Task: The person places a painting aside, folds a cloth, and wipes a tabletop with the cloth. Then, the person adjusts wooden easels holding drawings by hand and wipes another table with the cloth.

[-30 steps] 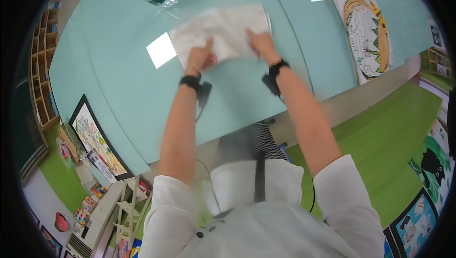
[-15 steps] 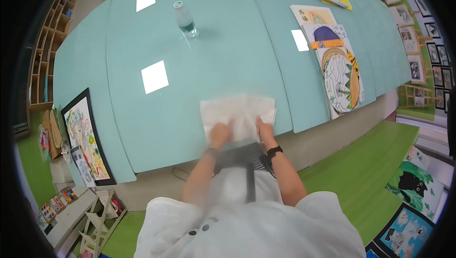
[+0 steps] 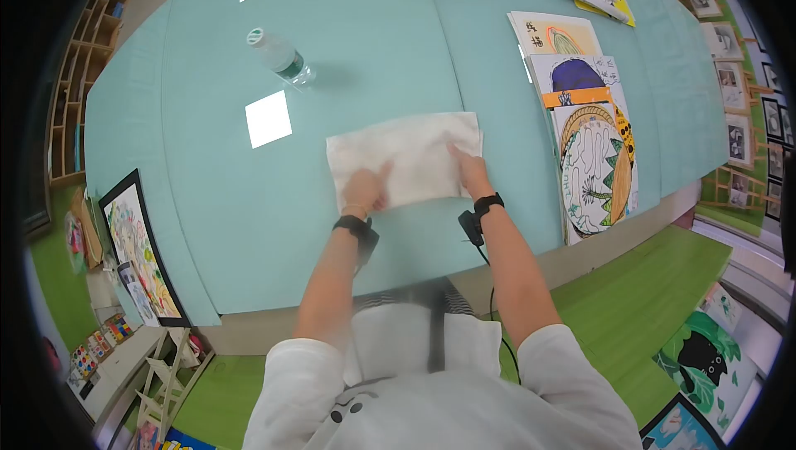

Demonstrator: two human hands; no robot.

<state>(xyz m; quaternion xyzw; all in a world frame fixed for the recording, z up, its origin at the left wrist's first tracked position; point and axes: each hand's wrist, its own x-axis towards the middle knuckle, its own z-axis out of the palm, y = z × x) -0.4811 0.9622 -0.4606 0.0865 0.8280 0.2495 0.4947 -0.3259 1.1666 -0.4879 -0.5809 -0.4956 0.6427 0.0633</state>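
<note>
A folded white cloth (image 3: 406, 160), slightly blurred, lies over the pale green tabletop in front of me. My left hand (image 3: 365, 189) is closed on its lower left part, thumb on top. At the right edge, my right hand (image 3: 473, 171) grips the cloth with the thumb over it; the other fingers are mostly hidden. A black strap with a small dark box sits on each wrist. Beyond the cloth, to the left, stands a clear plastic bottle (image 3: 282, 59) with a green label and a white cap.
Paintings and drawings (image 3: 584, 135) lie stacked at the right of the table (image 3: 356, 2). Behind them are a rolled paper (image 3: 589, 0) and folders. A black-framed picture (image 3: 145, 251) leans at the left edge. A green bench (image 3: 613, 301) stands front right.
Both hands have moved forward with the cloth, away from the table's front edge. The cloth now sits farther onto the table. The view has shifted slightly.
</note>
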